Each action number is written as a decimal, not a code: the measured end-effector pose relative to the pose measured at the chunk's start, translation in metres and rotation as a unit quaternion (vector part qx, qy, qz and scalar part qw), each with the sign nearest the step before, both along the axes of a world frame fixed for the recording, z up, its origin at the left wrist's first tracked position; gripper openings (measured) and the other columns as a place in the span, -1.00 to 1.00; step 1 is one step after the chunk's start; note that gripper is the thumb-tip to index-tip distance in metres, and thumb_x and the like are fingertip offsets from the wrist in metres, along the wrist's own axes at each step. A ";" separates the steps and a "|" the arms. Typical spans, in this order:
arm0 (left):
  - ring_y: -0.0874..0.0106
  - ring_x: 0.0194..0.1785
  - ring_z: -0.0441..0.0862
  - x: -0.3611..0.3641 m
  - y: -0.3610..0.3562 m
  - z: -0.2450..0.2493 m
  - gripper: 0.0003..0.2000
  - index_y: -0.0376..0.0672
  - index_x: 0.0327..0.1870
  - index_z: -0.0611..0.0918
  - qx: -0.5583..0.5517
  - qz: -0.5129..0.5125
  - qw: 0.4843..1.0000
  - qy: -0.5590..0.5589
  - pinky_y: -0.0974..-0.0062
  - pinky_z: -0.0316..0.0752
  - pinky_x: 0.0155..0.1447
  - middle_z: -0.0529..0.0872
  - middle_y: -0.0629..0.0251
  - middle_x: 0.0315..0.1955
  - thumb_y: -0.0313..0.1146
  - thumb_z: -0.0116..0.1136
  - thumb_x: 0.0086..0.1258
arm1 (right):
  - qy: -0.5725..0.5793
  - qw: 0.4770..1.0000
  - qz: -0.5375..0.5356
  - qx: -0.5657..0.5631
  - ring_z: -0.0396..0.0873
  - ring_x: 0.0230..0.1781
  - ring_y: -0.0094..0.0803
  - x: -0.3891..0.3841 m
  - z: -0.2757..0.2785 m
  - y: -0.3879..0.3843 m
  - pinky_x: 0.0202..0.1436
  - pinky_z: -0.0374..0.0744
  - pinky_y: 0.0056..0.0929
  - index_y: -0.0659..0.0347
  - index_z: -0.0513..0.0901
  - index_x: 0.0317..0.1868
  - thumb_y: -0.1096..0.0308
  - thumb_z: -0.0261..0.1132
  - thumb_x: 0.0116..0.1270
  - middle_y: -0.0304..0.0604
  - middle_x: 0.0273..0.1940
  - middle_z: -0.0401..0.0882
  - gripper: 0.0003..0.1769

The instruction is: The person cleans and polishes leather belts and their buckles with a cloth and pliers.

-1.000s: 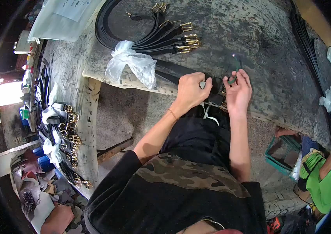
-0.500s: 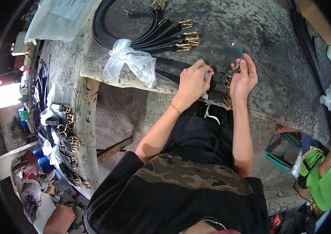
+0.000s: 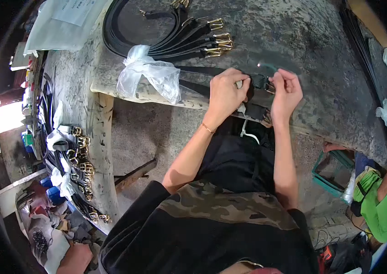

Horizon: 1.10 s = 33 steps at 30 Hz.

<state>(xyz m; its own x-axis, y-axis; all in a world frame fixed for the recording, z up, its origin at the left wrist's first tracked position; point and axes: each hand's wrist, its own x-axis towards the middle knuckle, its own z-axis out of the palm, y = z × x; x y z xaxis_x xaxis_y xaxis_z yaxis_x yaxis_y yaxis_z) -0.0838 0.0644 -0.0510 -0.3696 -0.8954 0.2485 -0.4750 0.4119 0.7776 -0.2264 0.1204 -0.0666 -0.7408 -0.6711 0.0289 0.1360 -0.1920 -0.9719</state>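
our left hand (image 3: 224,93) is curled shut over the black belt (image 3: 259,82) and presses it to the tabletop (image 3: 321,50) near the front edge. just beside it, our right hand (image 3: 287,90) pinches the belt's buckle end with closed fingers. a bundle of belts (image 3: 189,43) with gold buckles lies farther back, touching a crumpled plastic bag (image 3: 150,75).

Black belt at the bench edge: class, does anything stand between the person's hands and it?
Nothing visible does: the left hand and the right hand both grip the black belt directly.
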 end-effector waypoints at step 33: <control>0.34 -0.30 0.73 0.002 -0.007 0.004 -0.88 -0.32 -0.28 0.78 0.065 0.019 0.996 0.059 0.49 0.55 -0.16 0.78 0.14 -0.35 -0.45 0.35 0.25 | 0.184 0.983 0.021 0.005 0.23 -0.49 -0.72 0.006 -0.013 0.003 -0.20 0.52 -0.68 0.34 0.56 -0.37 0.71 0.31 0.23 -0.40 -0.50 0.35 -0.88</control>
<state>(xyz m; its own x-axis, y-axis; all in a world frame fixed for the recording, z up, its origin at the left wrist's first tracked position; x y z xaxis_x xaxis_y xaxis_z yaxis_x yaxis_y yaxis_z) -0.0814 0.0574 -0.0472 -0.3101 -0.9355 0.1693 -0.3911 0.2878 0.8742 -0.2208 0.1237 -0.0792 -0.6523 -0.7032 0.2831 -0.2176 -0.1840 -0.9585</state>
